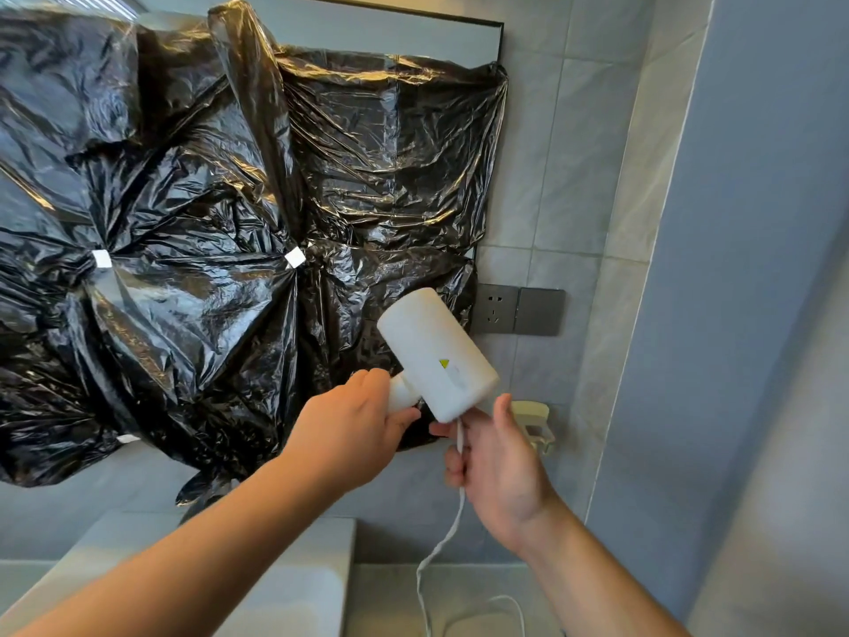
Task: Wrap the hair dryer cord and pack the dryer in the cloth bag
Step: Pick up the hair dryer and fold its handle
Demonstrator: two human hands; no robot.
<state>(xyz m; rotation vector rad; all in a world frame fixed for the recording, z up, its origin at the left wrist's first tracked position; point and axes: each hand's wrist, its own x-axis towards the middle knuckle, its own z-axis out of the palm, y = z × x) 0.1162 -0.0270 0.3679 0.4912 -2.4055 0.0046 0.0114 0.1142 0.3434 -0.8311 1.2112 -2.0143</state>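
Note:
A white hair dryer is held up in front of the wall, its barrel tilted with one end toward the upper left. My left hand is closed around its short handle. My right hand sits just below the barrel's lower end and pinches the white cord. The cord hangs down from that hand and loops on the countertop. No cloth bag is in view.
Black plastic sheeting covers a mirror on the left. A grey wall socket and switch sit right of the dryer. A cream wall holder is mounted behind my right hand. A pale countertop lies below, and a grey wall closes in on the right.

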